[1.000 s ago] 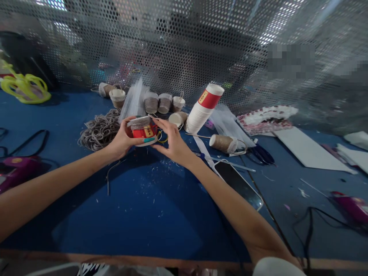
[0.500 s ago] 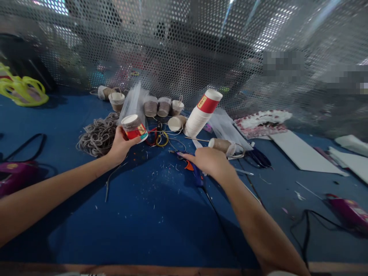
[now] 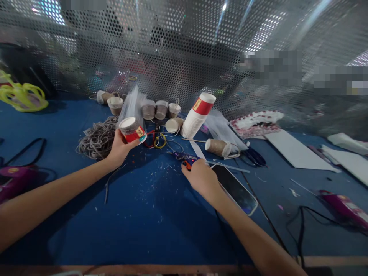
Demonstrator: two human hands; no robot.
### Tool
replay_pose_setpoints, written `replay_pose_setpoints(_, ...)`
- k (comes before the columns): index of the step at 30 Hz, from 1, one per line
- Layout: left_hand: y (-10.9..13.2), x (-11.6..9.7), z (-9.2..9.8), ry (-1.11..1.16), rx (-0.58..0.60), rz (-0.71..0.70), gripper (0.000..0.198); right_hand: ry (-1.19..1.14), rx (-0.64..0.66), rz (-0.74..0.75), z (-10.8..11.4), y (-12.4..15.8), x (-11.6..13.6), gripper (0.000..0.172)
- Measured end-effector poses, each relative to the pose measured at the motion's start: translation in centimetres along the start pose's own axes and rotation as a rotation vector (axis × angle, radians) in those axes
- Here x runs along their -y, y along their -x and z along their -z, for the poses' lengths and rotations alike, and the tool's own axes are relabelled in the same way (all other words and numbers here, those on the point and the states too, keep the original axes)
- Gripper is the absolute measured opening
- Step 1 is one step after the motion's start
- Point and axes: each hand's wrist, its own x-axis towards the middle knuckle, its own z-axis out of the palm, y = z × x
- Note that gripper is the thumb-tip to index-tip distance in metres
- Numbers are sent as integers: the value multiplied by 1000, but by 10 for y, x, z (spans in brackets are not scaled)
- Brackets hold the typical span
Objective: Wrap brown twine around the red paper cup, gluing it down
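My left hand (image 3: 119,147) is closed round a red and white paper cup (image 3: 131,130) and holds it tilted above the blue table (image 3: 138,214). My right hand (image 3: 201,178) is wrapped round the handle of a glue gun (image 3: 184,158), purple with an orange trigger, whose nozzle points left toward the cup. A pile of grey twine (image 3: 97,138) lies just left of the cup. A phone (image 3: 235,188) lies right beside my right hand.
A tilted stack of paper cups (image 3: 198,115) and several twine-wrapped cups (image 3: 155,109) stand at the back before a perforated metal screen (image 3: 184,53). A twine spool (image 3: 220,147), scissors (image 3: 257,157), white sheets (image 3: 296,151) and another glue gun (image 3: 342,205) lie right; a pink tool (image 3: 14,180) lies left.
My right hand left the cup, moved right and down to the table and took hold of the glue gun. My left hand keeps the cup, now alone and slightly lower.
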Motion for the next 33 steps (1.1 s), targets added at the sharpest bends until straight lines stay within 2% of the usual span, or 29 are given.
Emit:
replay_pose_setpoints(3,0,-1,-1,4,-20,6,64,-75,109,57,19,-1,-10,40)
replay_pose_setpoints(6,0,1,0,9,-32,23,64,-212,177,95,34,-4,-29,41)
replay_pose_setpoints(9,-1,4,2,10,-8,0,65,-484,136,68,42,-9,-47,41)
replay_pose_setpoints(11,-1,6,4,-23,38,-38,66,-780,119,76,44,-12,-53,38)
replay_pose_setpoints(14,3,7,7,-104,155,-125,69,-1186,104,166,44,-13,-50,37)
replay_pose_setpoints(16,8,6,9,-164,245,-202,72,-1326,70,253,44,-12,-42,38)
replay_pose_setpoints(21,20,-5,12,-297,546,-466,81,-1451,-17,419,36,-17,-15,38)
replay_pose_setpoints(23,22,-9,12,-308,652,-550,81,-1460,22,451,28,-24,-4,37)
replay_pose_setpoints(25,23,-10,14,-302,697,-588,82,-1444,100,451,20,-31,7,36)
replay_pose_setpoints(28,22,-7,18,-256,656,-561,82,-1422,161,385,9,-36,19,31)
replay_pose_setpoints(33,21,6,21,-137,429,-412,83,-1333,188,289,5,-30,22,24)
